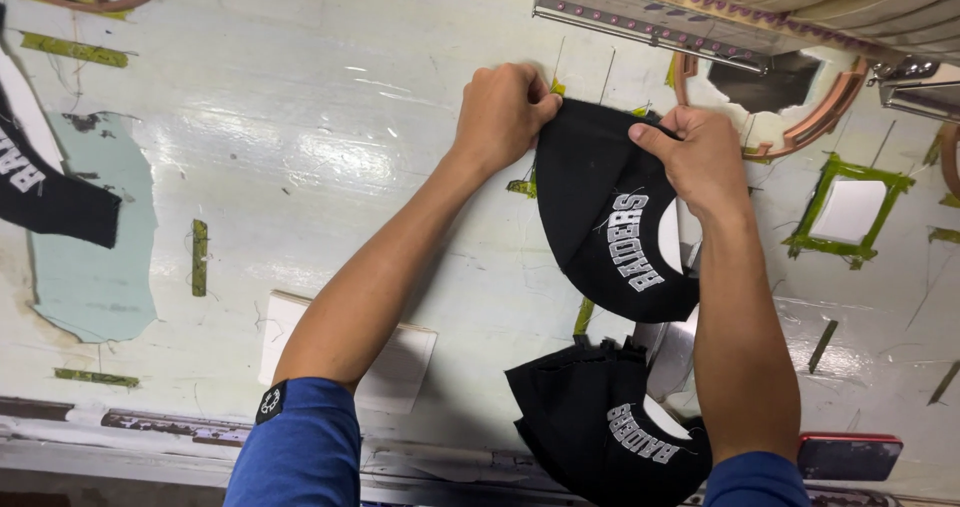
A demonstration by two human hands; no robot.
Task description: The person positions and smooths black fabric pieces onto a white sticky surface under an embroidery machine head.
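Observation:
A black fabric cap panel [600,217] with white embroidered lettering is held up over the pale green worktable [330,147]. My left hand [502,112] pinches its upper left edge, fingers closed on the cloth. My right hand [700,157] grips its upper right edge, thumb on top. A white backing piece shows behind the panel at its right side. Below it, a stack of similar black embroidered panels [600,427] lies near the table's front edge, partly hidden by my right forearm.
A white paper sheet [400,362] lies under my left forearm. Another black panel on a pale blue sheet [95,257] is at the left. A wooden hoop frame [800,117], a green-taped square [850,212] and an embroidery machine edge [700,17] sit far right. A red phone [850,455] lies front right.

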